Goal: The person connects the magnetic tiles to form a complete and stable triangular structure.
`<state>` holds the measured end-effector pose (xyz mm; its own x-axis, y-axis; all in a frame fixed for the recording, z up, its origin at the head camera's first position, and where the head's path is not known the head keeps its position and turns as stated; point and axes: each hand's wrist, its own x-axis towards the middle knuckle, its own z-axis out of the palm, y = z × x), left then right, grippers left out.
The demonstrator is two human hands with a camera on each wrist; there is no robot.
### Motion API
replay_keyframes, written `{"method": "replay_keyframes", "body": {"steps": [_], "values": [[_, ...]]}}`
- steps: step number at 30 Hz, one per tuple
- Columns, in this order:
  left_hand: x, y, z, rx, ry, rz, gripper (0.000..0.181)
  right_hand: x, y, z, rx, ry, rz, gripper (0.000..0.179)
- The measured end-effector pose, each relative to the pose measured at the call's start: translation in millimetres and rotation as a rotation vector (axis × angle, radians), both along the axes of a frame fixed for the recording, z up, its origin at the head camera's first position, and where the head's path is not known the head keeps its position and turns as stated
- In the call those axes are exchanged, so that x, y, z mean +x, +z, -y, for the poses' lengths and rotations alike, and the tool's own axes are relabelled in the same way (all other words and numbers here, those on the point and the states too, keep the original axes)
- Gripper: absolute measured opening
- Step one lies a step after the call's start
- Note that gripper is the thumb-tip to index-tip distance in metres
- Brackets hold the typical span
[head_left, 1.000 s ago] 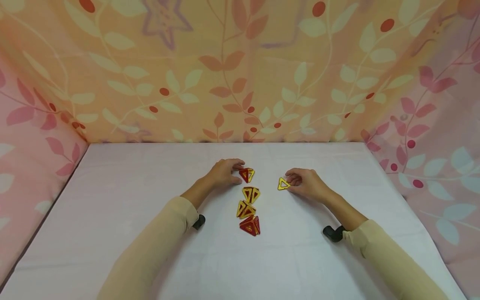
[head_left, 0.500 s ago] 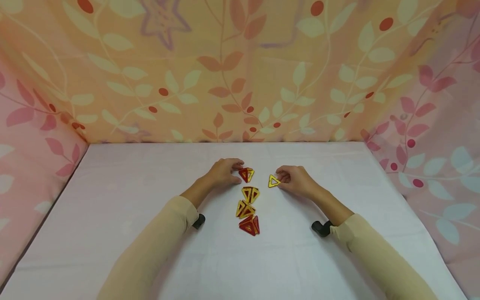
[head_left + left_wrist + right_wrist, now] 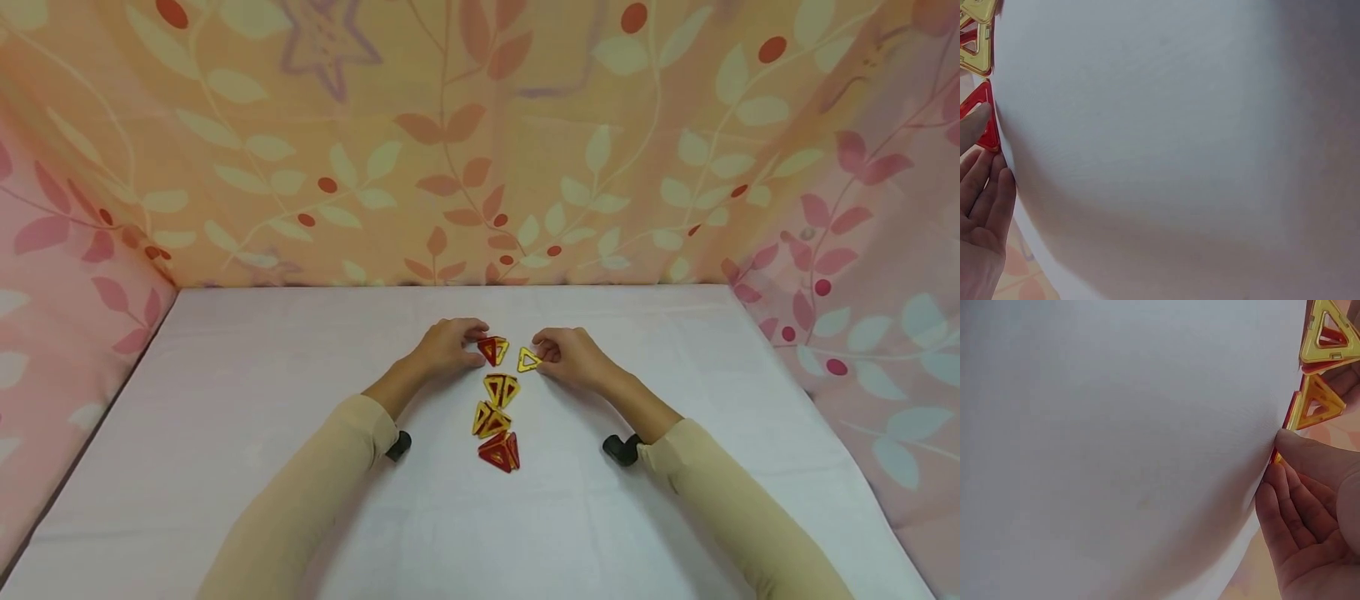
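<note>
Four-sided-looking pieces built from red and yellow triangular magnetic tiles stand in a column on the table. My left hand (image 3: pixel 450 346) holds the farthest one, a red-and-yellow tile pyramid (image 3: pixel 489 345), between thumb and fingers; its red face (image 3: pixel 990 128) shows beside the thumb in the left wrist view. My right hand (image 3: pixel 576 358) pinches a single yellow triangular tile (image 3: pixel 521 362) by its right side, a small gap away from that pyramid. In the right wrist view, the thumb and fingertips (image 3: pixel 1288 440) hide most of the pinched tile.
Nearer me on the white table (image 3: pixel 300 350) lie two mostly yellow tile pieces (image 3: pixel 492 383), close together, and a mostly red one (image 3: pixel 495 454) at the near end. Patterned cloth (image 3: pixel 450 167) walls the back and both sides. Each wrist carries a black camera mount (image 3: pixel 621 450).
My right hand has moved left with the yellow triangular tile, bringing it close to the farthest pyramid. The left hand and the column of pieces have stayed in place.
</note>
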<state>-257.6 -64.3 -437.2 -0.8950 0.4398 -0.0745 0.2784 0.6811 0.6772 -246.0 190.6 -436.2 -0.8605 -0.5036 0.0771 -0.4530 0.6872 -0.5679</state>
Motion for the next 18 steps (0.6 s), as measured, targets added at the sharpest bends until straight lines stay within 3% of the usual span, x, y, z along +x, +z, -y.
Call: {"method": "replay_keyframes", "body": {"steps": [18], "values": [[-0.4,2.1,-1.3,-0.011,-0.009,0.002,0.052,-5.4,3.9,16,0.047,-0.027,0.050,0.034]]}}
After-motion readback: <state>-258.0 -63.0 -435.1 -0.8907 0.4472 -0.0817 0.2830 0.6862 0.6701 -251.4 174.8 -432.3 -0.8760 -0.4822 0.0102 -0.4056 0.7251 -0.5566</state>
